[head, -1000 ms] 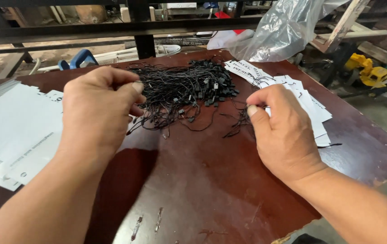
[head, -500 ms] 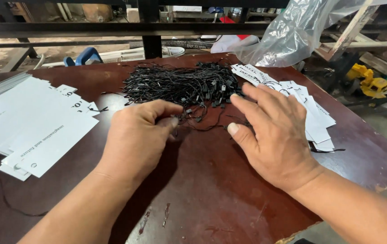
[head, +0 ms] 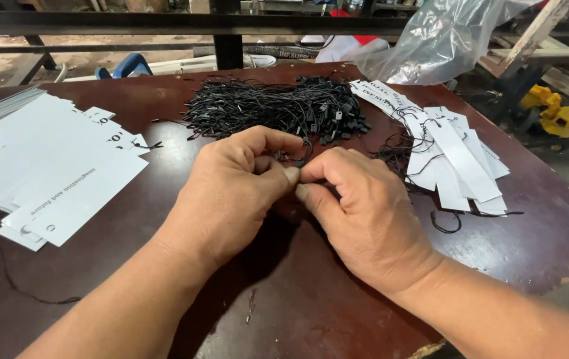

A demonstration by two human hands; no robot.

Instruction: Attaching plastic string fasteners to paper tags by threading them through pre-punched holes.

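Centrally, left hand (head: 231,193) and right hand (head: 364,213) meeting thumb to thumb over dark brown table (head: 131,292), fingertips pinched shut on a thin black tag string (head: 298,158) at the near edge of the heap. Held strand mostly hidden by the fingers; only a short dark bit showing above the thumbs.

Just beyond the hands: heap of black strings (head: 271,110), tangled, each with a small black locking end. Judged very light, limp and fine; likely to snag on neighbours when pulled, so best taken singly, near the stiffer plastic end, with a fingertip pinch rather than a whole-hand grasp. Little risk of breakage, though easily dropped or lost against the dark surface.

Left of the hands: stack of white paper tags (head: 52,166), flat, fanned, well apart from the strings. Right: second group of white tags (head: 457,153), already threaded with black loops, lying overlapped. Paper judged thin and easily creased; better held by an edge.

Far side: clear plastic bag (head: 444,40), a dark metal rail (head: 165,23), yellow toy-like object (head: 554,113) off the table at right.
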